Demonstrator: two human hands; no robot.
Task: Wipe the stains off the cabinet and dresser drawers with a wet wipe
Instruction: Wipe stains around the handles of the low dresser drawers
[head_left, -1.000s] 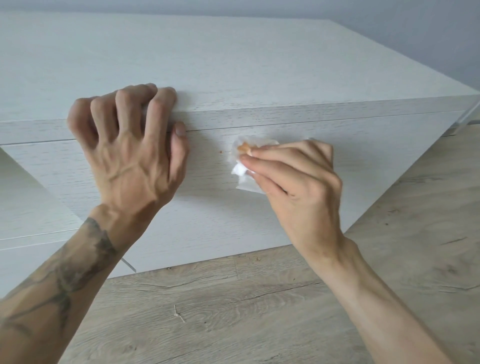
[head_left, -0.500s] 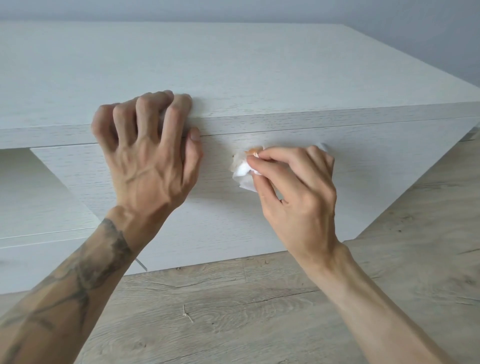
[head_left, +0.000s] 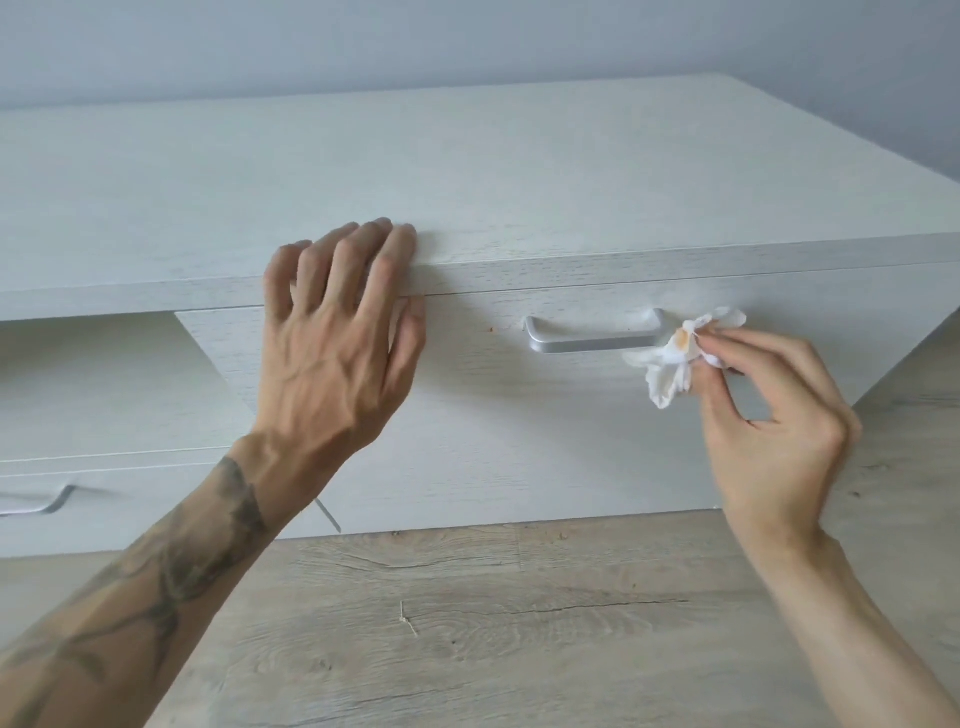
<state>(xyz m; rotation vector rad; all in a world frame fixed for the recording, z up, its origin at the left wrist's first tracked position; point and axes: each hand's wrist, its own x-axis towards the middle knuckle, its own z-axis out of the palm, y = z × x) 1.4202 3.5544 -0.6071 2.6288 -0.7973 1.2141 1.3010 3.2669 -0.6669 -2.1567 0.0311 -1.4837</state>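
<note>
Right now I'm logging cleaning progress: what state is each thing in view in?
wet wipe: crumpled, orange-stained, pinched in the right hand.
right hand: pinches the wipe by the right end of the handle.
left hand: fingers straight, resting on the front edge of the dresser top.
drawer front: orange speck visible left of the handle.

the wipe (head_left: 675, 358) is white and crumpled into a loose wad, with an orange-brown smear (head_left: 683, 339) on its upper left fold. it is pinched in the right hand (head_left: 769, 431) just beside the right end of the drawer's silver handle (head_left: 592, 343). the pale wood-grain drawer front (head_left: 519, 431) sits under the dresser top (head_left: 467, 171). a tiny brown speck (head_left: 491, 329) shows left of the handle.
</note>
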